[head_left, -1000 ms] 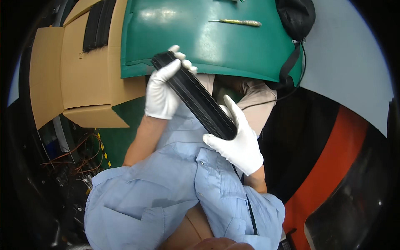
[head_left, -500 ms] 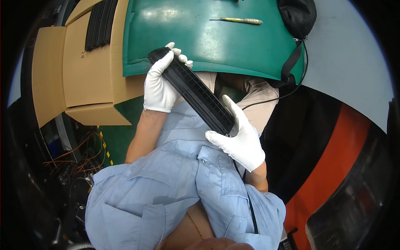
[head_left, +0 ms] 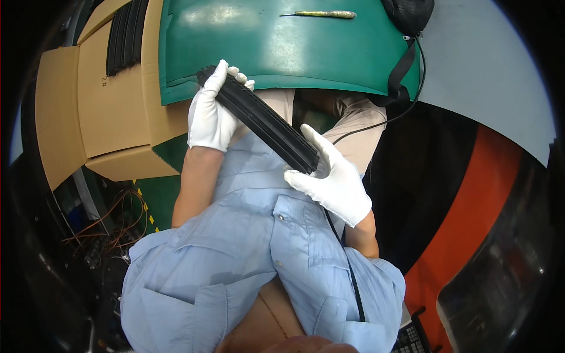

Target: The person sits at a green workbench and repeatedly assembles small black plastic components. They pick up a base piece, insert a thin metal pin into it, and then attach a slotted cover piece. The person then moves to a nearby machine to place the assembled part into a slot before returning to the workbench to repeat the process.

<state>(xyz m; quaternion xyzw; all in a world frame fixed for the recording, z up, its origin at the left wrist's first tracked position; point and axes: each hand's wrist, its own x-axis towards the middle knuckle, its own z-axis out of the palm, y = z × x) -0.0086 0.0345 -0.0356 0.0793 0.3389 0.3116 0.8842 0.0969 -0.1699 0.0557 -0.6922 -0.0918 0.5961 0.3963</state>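
Observation:
A long black plastic part (head_left: 265,123), ribbed along its length, is held slantwise over my lap. My left hand (head_left: 213,117), in a white glove, is closed round its upper left end, the thumb lying on top and the fingertips showing beyond the far side. At the lower right end, my white-gloved right hand (head_left: 335,179) cups the tip between thumb and fingers. Its lower fingers are hidden beneath. A smooth, grooved long side of the part faces up, and the slatted side is mostly turned away.
An open cardboard box (head_left: 115,106) at the left has several similar black strips (head_left: 126,36) on it. On the green mat (head_left: 247,41) lies a thin tool with a yellowish handle (head_left: 325,14). A black bag (head_left: 410,15) with strap and cable sits at the far right.
The black part has been rolled between my hands, so its slatted face has turned away and a grooved side shows. The whole view has shifted slightly.

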